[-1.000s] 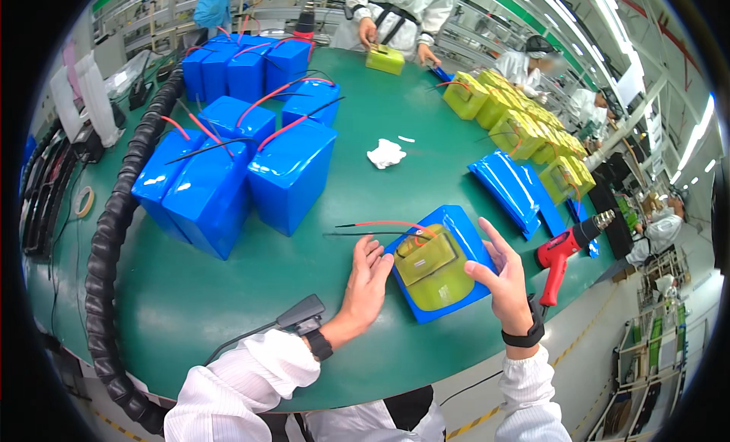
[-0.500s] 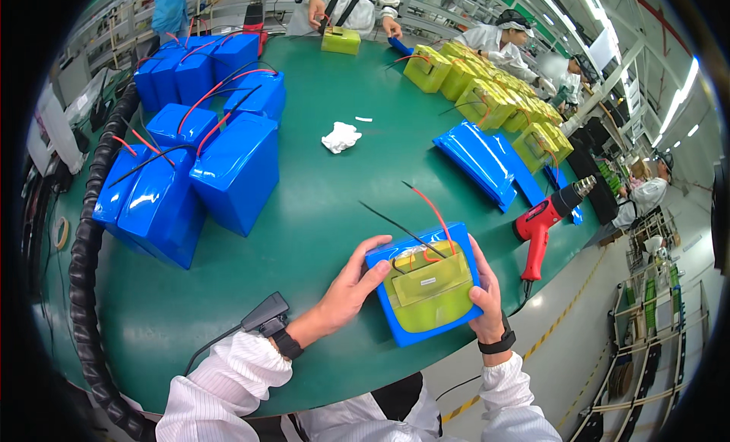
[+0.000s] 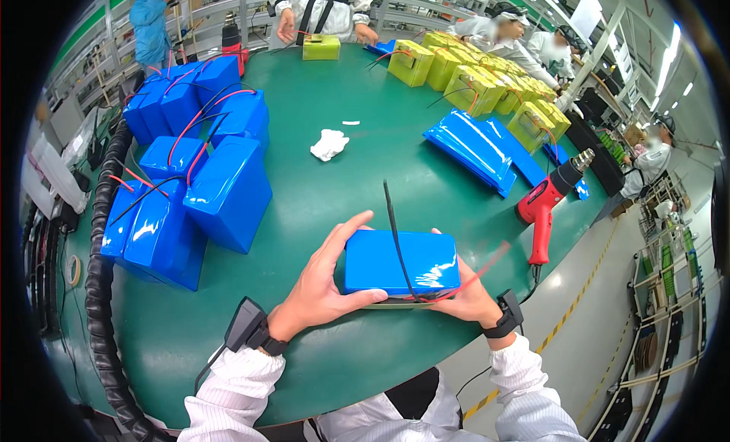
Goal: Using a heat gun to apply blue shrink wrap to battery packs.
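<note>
Between my two hands is a battery pack in a glossy blue sleeve, its smooth blue side facing up. A black wire lies across it, and a red wire, blurred, sticks out to the right. My left hand grips the pack's left side, thumb along the near edge. On the right side, my right hand holds it, with most of its fingers hidden behind the pack. A strip of yellow-green shows along the near lower edge. Right of my right hand lies a red heat gun with a metal nozzle.
Several blue-wrapped packs stand at left beside a black corrugated hose. Flat blue sleeves lie right of centre, before rows of yellow-green packs. Crumpled white paper rests mid-table. Across the table stands a co-worker.
The pack has been tipped in my hands: its yellow-green wired end faced up before, and now a blue side does. Both hands have shifted their hold with it.
</note>
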{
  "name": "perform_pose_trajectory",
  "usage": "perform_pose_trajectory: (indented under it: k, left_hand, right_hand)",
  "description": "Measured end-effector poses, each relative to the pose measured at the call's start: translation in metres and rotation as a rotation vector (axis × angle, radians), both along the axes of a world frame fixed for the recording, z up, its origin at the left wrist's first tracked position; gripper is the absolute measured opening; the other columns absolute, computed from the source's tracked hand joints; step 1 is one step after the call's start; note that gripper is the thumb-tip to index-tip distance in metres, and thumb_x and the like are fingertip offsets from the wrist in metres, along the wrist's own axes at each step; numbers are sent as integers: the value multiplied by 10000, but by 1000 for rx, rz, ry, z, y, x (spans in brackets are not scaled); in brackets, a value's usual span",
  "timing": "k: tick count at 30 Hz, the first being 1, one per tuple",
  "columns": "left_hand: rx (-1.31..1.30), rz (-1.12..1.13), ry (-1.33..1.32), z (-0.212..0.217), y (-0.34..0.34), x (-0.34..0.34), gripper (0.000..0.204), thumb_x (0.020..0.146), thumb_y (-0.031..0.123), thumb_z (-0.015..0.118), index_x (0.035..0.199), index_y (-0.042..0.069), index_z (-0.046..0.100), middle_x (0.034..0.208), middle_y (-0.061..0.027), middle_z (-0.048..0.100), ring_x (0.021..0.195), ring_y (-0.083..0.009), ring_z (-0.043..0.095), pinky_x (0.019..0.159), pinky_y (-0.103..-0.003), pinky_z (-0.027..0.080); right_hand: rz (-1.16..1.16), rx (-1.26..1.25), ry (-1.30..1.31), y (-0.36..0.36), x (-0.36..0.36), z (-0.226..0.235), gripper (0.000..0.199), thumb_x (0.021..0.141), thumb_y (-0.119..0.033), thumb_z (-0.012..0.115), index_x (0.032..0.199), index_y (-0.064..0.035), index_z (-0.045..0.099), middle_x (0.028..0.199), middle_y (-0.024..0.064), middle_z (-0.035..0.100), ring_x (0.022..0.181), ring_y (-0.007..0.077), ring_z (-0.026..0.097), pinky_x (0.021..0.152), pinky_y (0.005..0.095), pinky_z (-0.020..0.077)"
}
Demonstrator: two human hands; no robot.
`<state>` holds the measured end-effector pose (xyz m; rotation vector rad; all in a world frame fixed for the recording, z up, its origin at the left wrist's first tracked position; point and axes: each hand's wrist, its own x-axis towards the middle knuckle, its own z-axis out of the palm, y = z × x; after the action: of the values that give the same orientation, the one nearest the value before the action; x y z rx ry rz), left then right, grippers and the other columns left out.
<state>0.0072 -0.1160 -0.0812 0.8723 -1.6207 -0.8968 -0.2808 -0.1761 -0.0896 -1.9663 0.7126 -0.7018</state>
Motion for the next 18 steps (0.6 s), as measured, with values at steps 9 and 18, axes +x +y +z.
perform_pose_trajectory:
  k: [9,18]
  left_hand:
    - [-575,301,-646,37,18,-28,484,726,216,785,1192,120,690,1406,-159,518,1290,-327,516,1140,-539,307]
    - [-738,77,-845,21,40,-68,371,907,146,574,1269,164,657,1355,-81,593,1271,-225,560,1096,-467,401]
  right_hand:
    - [91,-20,41,-11,-8,19,943,806,-144,813,1553,-30,249,1592,190,288,1459,328,336,1180,428,307]
    - [-322,-513,319,-98,-33,17,568,883,-162,694,1379,18,485,1377,227,513,1286,376,511,1050,452,453]
